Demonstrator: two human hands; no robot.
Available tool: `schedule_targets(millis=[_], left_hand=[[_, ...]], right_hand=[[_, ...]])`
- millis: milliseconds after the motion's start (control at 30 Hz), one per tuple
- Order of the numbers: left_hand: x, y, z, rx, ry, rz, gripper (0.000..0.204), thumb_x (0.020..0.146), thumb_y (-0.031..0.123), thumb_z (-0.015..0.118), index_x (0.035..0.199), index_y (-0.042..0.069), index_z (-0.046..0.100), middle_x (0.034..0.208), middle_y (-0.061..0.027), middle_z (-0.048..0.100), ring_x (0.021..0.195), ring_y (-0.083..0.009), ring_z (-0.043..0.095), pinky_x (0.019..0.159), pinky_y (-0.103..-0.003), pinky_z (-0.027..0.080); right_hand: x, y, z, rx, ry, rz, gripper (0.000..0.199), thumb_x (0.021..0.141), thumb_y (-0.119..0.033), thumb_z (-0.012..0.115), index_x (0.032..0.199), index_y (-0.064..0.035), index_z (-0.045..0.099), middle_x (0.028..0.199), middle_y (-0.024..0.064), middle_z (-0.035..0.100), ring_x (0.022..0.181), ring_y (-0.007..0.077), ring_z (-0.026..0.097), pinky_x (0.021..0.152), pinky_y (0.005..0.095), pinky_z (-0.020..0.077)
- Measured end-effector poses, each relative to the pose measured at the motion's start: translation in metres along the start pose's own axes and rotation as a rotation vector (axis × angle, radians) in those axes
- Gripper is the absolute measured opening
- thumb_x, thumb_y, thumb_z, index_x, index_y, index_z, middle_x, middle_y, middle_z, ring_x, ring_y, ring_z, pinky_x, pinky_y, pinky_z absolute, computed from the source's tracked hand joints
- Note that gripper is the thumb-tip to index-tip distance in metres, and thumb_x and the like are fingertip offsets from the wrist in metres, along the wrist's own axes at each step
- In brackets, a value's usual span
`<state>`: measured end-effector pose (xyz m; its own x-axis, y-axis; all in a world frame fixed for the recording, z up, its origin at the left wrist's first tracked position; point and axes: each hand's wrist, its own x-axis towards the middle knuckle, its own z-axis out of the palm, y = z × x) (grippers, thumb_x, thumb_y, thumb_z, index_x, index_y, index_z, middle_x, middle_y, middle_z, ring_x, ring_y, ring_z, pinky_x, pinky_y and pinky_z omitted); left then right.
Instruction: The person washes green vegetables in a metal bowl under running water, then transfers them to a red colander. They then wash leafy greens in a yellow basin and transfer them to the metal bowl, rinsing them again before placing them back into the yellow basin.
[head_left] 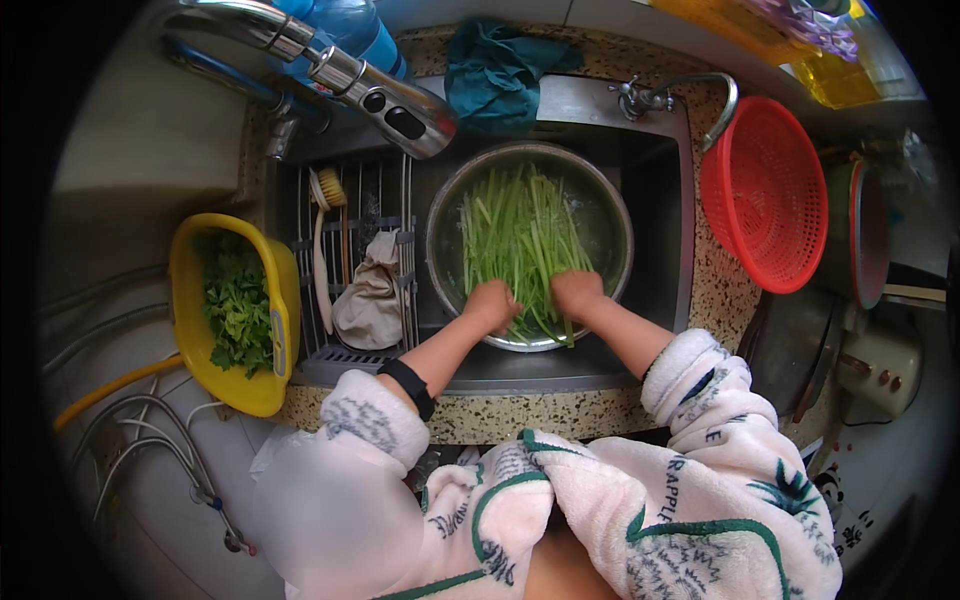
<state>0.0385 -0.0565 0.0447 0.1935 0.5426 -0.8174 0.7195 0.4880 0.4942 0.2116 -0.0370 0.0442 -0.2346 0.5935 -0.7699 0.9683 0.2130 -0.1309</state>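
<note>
A round metal basin (628, 215) of water stands in the sink, with a bunch of long, thin celery stalks (523, 225) lying in it. The stalks run from the basin's far side to its near rim. At the near left of the bunch, my left hand (492, 306) is closed on some of them. My right hand (577, 293) grips the near right part of the same bunch, its fingers curled and partly hidden. Cut ends or tips of several stalks poke out between the two hands near the rim.
To the left, a yellow basin (185, 320) holds leafy greens (238, 310). A wire rack (408, 250) in the sink carries a brush (328, 190) and a beige cloth (370, 305). Behind are a large faucet (400, 110), a teal cloth (495, 75) and a small tap (635, 98). A red colander (765, 195) stands right.
</note>
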Motion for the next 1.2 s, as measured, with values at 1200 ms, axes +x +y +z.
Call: schedule_targets(millis=[1200], left_hand=[[-0.013, -0.006, -0.025, 0.311, -0.189, 0.514, 0.020, 0.063, -0.002, 0.063, 0.082, 0.005, 0.065, 0.076, -0.0083, 0.065, 0.070, -0.0188, 0.063, 0.064, -0.029, 0.050]], right_hand=[[-0.032, 0.015, -0.017, 0.505, 0.322, -0.101, 0.037, 0.079, -0.039, 0.065, 0.085, -0.0027, 0.064, 0.080, 0.0161, 0.064, 0.077, 0.0330, 0.062, 0.066, 0.0416, 0.0486]])
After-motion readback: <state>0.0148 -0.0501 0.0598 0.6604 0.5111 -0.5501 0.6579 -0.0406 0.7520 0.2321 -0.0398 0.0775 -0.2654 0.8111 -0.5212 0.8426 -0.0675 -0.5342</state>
